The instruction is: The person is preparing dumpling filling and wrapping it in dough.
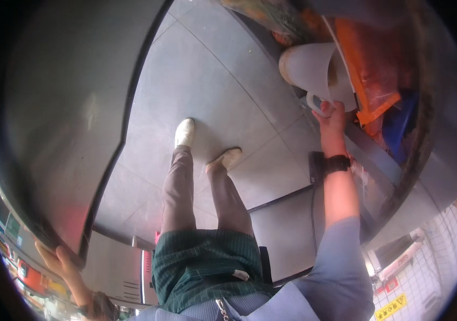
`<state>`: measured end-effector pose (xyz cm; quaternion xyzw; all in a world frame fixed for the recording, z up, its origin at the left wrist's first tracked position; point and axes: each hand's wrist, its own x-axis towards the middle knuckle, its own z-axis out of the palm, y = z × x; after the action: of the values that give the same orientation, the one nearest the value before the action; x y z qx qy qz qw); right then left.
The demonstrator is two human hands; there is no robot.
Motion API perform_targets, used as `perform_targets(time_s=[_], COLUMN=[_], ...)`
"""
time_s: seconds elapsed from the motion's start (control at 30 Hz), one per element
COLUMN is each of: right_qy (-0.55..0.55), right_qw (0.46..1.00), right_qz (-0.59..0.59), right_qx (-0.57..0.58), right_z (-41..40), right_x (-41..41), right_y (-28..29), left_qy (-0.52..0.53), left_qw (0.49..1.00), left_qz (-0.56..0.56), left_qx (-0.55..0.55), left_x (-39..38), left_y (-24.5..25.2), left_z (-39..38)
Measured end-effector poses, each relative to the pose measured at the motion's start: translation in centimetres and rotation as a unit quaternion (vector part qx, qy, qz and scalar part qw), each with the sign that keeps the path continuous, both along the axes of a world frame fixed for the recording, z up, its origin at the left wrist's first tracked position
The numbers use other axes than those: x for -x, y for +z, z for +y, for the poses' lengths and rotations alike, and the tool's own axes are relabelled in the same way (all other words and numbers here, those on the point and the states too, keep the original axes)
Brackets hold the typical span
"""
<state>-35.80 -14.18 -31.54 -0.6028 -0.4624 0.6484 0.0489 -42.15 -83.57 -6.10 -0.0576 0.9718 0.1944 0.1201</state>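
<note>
At the upper right, my right hand (331,118) grips the handle of a white plastic jug (308,66). The jug is tipped on its side, its mouth facing right, and its base looks stained brownish. Beside the mouth are orange and clear plastic packages (377,76) inside an open cabinet. My left hand (61,261), at the lower left, holds the edge of a large grey door panel (63,120), thumb on the near face. Part of those fingers is hidden by the panel.
Grey floor tiles (212,80) lie under my feet. A blue package (399,124) rests below the orange ones. A metal cabinet edge (377,156) runs beside my right forearm. Crowded shelves (23,277) stand at the lower left; a yellow warning label (391,307) is at the lower right.
</note>
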Motion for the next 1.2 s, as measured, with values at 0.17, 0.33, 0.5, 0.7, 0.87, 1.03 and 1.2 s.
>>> perform_targets(time_s=[0.17, 0.33, 0.5, 0.7, 0.87, 1.03, 1.2], right_qy=[-0.053, -0.063, -0.065, 0.388, 0.192, 0.332, 0.228], right_qw=[0.993, 0.993, 0.988, 0.840, 0.915, 0.682, 0.889], right_qz=[-0.054, -0.045, -0.081, -0.142, -0.103, -0.210, 0.025], right_qx=[-0.095, -0.088, -0.115, -0.351, -0.339, -0.616, -0.397], right_z=[0.0, 1.5, 2.3, 14.0, 18.9, 3.0, -4.5], right_x=[-2.5, -1.7, 1.0, -5.6, -4.2, -4.5, -9.3], right_y=[-0.5, -1.6, -3.0, -10.4, -10.0, -7.1, -5.3], left_qy=[-0.011, -0.006, 0.008, 0.012, 0.034, 0.020, 0.053], left_qw=[0.999, 0.999, 0.998, 1.000, 0.999, 0.999, 0.999], left_qz=[-0.003, 0.007, 0.000, -0.013, -0.015, 0.013, 0.004], left_qx=[0.053, 0.033, 0.058, 0.012, -0.017, 0.035, -0.005], left_x=[-0.5, -0.7, -1.3, -1.5, -1.4, -1.3, -1.8], left_y=[0.2, 0.5, 0.8, 0.6, -0.3, 0.9, -0.2], left_z=[3.5, 4.8, 3.4, 3.4, 4.3, 4.8, 6.8])
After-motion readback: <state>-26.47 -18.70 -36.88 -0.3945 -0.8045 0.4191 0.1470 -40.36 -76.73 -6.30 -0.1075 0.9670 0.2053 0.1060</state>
